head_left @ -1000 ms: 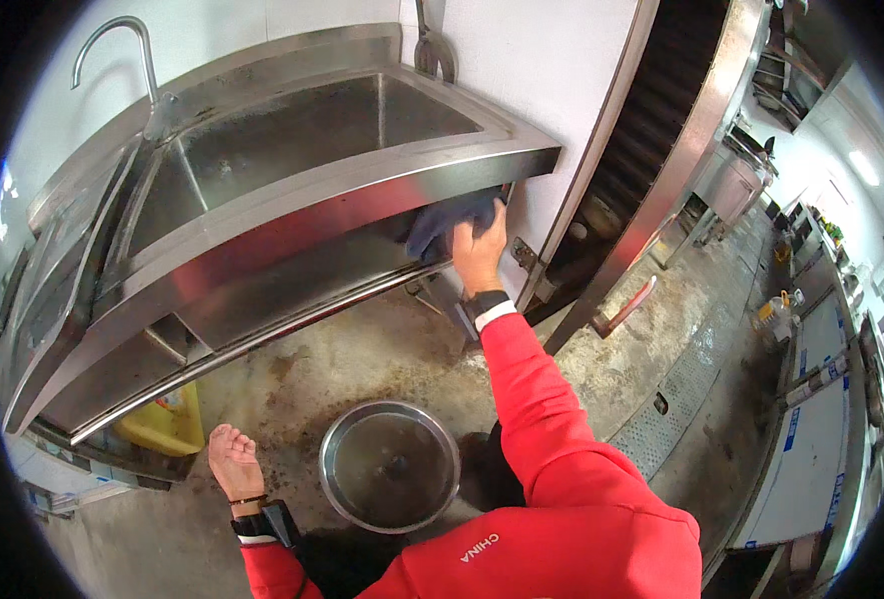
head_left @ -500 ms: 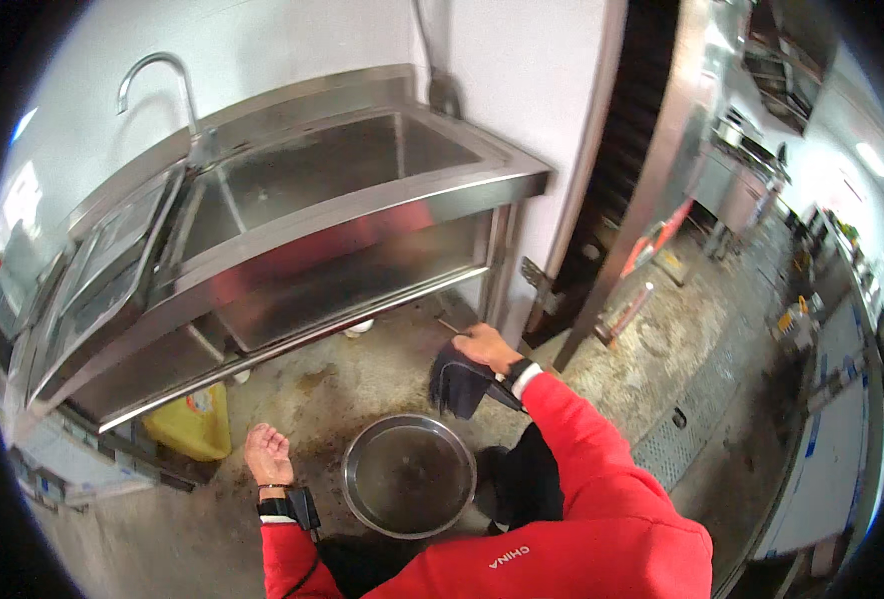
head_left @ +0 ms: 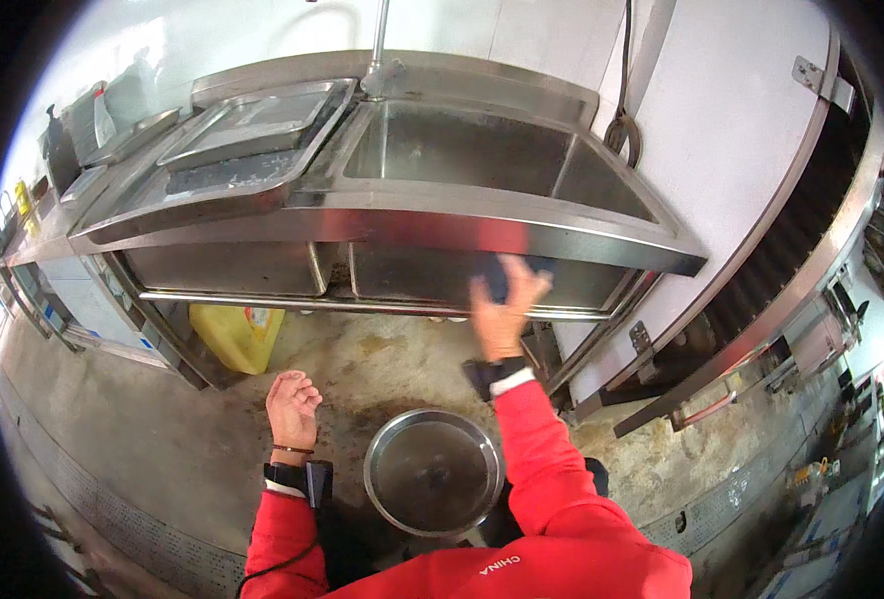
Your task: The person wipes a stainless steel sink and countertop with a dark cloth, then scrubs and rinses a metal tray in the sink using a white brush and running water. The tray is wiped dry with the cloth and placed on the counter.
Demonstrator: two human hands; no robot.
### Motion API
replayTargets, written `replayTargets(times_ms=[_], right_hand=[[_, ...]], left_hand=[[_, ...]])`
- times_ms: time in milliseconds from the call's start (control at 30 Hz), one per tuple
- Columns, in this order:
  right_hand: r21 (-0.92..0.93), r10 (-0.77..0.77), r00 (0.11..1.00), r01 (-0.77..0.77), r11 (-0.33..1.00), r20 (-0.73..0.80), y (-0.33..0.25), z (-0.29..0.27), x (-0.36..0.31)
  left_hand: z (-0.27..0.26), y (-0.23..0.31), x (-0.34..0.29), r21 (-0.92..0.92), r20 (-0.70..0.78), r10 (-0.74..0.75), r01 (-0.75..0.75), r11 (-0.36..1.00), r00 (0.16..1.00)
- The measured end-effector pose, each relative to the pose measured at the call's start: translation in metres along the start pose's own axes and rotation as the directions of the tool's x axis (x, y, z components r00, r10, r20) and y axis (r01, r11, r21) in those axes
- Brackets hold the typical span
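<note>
My right hand (head_left: 505, 309), smeared by motion, is raised to the front of the stainless steel sink (head_left: 412, 215). A dark cloth (head_left: 494, 278) is gripped in it, mostly covered by the fingers, just below the sink's front rim. Whether the cloth touches the metal, I cannot tell. Palm up and fingers loosely curled, my left hand (head_left: 293, 409) hovers low to the left with nothing in it. Between my forearms, a round metal basin (head_left: 370, 474) with murky liquid stands on the floor.
Metal trays (head_left: 232, 200) lie on the left drainboard beside the faucet (head_left: 380, 70). Under the sink stands a yellow plastic container (head_left: 237, 334). A tall cabinet with an ajar door (head_left: 731, 190) is on the right. The concrete floor (head_left: 162, 439) is stained.
My right hand has carried the cloth from low beside the basin up to the sink front. The view has swung left. My left hand stays low and empty.
</note>
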State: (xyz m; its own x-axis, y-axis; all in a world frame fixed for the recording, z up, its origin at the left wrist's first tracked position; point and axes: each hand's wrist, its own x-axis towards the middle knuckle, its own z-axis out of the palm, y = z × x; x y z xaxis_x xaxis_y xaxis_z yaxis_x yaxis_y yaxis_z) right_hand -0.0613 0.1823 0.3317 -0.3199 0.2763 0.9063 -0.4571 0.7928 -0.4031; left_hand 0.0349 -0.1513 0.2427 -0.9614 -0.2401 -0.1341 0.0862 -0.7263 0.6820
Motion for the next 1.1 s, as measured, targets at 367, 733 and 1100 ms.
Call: replayTargets(times_ms=[367,733,1100], right_hand=[[0.516,0.027,0.781,-0.438,0.736,0.624,-0.130,0.047,-0.018],[-0.048,-0.577,0.764,0.614,0.788,0.288,-0.136,-0.027,0.126],[-0.262,-0.166,0.972,0.206,0.943,0.169,0.083,-0.210,0.150]], left_hand=[[-0.003,-0.010,0.016,-0.065,0.099,-0.033,0.040,0.997,0.995],[0.000,-0.060,0.033,0.016,0.050,-0.120,0.119,0.993,0.992],[-0.026,-0.064,0.039,0.056,0.223,-0.076,0.065,0.996,0.972]])
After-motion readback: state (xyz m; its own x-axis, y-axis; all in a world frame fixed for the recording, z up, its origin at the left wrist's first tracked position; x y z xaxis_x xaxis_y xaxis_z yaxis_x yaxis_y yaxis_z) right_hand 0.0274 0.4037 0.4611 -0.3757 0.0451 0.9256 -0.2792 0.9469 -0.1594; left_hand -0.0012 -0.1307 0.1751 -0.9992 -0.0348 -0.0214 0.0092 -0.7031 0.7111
